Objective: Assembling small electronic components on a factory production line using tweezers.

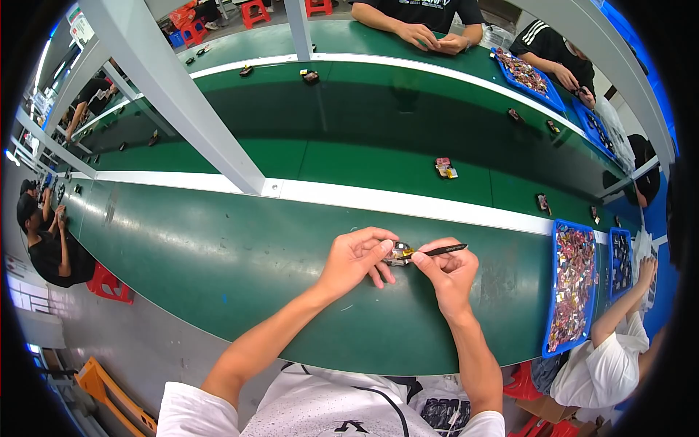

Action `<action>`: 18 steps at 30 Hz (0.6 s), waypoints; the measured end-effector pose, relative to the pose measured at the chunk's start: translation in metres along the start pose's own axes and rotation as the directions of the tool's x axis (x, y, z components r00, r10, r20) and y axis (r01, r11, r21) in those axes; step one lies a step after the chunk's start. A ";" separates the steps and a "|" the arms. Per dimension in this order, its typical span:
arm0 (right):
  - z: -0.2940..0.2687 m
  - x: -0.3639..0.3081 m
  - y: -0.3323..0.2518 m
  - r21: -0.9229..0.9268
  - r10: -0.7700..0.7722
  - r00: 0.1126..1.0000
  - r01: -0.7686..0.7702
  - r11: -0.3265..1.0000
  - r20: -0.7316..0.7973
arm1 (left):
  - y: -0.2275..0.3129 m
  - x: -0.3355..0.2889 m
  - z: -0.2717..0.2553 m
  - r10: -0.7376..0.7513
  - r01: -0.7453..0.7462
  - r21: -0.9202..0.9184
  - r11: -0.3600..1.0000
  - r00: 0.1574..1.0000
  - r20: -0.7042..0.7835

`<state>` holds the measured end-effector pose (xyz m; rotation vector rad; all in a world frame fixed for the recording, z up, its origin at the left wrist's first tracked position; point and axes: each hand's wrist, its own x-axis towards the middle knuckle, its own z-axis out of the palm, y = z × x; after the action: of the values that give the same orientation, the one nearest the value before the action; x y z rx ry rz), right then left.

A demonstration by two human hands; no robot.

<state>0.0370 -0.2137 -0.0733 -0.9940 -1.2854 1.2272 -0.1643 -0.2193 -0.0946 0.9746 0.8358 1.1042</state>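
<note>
Above the green worktable, my left hand (358,261) is closed on a small black electronic device (397,253), gripping it between thumb and fingers. Yellow and silver parts show inside it. My right hand (447,277) pinches slim black tweezers (445,250), whose back end sticks out to the right past my fingers. The tweezers' front end points left to the device, at its yellow part. My fingers hide some of the device, and whether the tips touch it is too small to tell.
To my right stands a blue tray (549,306) of small pink and yellow parts, with a second blue tray (611,277) beyond it. Past a white rail (378,202), a green conveyor belt (349,156) carries several devices. A grey post (182,95) rises ahead. Co-workers sit around.
</note>
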 end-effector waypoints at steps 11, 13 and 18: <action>0.006 -0.005 0.004 -0.248 -0.261 0.964 0.242 0.938 -0.044 | 0.003 -0.002 0.000 0.004 -0.004 -0.028 1.000 1.000 0.007; 0.006 -0.006 0.003 -0.214 -0.201 0.977 0.182 0.960 -0.072 | 0.002 -0.002 0.003 0.031 -0.031 -0.021 0.999 0.999 -0.026; 0.007 -0.007 0.002 -0.222 -0.203 0.975 0.179 0.958 -0.090 | 0.004 -0.003 0.007 0.059 -0.059 0.001 0.998 0.997 -0.047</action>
<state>0.0309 -0.2207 -0.0755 -1.0479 -1.4100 0.8870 -0.1598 -0.2229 -0.0880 0.9815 0.8495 1.1820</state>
